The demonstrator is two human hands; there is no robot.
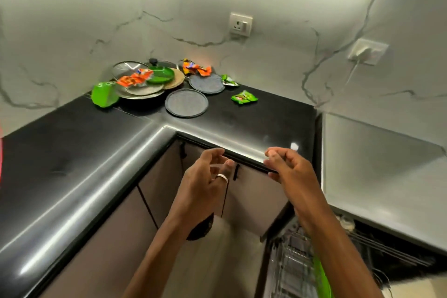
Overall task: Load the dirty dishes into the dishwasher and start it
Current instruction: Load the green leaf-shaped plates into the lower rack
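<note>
**Loading in hand: between dishes, hands empty.**
Left hand (pixel 205 176) and right hand (pixel 287 167) hover at the bench (pixel 72 152) edge, fingers loosely curled, each grip released. Dishes (pixel 145 82) lie at 11 o'clock and the open rack (pixel 290 261) at 5 o'clock. The next move probably calls for a forward reach to the nearest plate (pixel 186 103).

Countertop (pixel 242 118): running black, L-shaped.
Grey plate (pixel 186 103): lying flat, well beyond left hand (pixel 205 184).
Dish pile (pixel 145 88): sitting farther left.
Green wrapper (pixel 244 97): lying well beyond right hand (pixel 290 172).
</note>
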